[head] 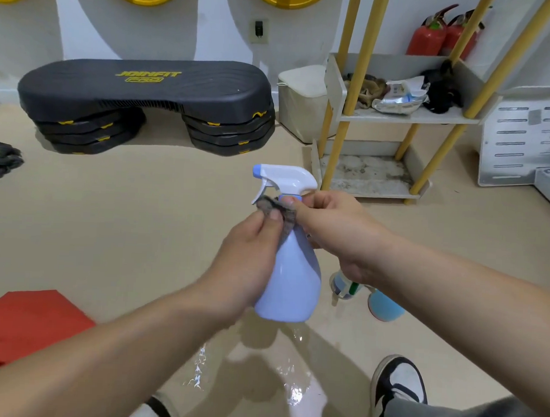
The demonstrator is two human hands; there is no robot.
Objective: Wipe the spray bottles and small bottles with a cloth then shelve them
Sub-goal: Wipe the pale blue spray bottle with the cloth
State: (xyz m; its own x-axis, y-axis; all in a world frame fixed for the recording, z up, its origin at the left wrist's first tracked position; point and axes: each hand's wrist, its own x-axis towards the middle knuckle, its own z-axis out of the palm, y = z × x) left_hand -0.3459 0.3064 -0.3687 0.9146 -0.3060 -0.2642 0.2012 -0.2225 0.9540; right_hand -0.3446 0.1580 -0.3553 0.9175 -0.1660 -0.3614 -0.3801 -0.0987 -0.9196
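Spray bottle (292, 281), pale lilac body w/ white trigger head and blue nozzle tip, is held upright in mid-air in front of the person. It is above the beige floor (140, 234) and well short of the shelf unit (403, 118).

We note the left hand (246, 260) enters from lower left. Its fingers are curled round the bottle's upper body, and the thumb is laid over a grey cloth (278, 213) at the neck. The right hand (338, 233) enters from the right. Its thumb and forefinger pinch the cloth against the blue collar just under the trigger. The other fingers are curled behind the neck; we cannot tell whether they touch the bottle. The cloth is bunched at the neck, between both hands.

On the floor below the right wrist are a small clear bottle (342, 287) w/ a green part and a blue bottle (386, 307) near it. Both are partly hidden by the forearm. A wet patch (294, 389) shines on the floor under the held bottle.

The shelf unit, yellow posts w/ white trays, stands at upper right. Its middle tray holds rags and a crumpled packet (401, 97). Two red fire extinguishers (432, 38) stand behind it, and a white bin (300, 99) is at its left. A black step platform (146, 89) on stacked risers sits by the wall. A red sheet (26, 323) lies at lower left, and a black-and-white shoe (398, 384) is at lower right.
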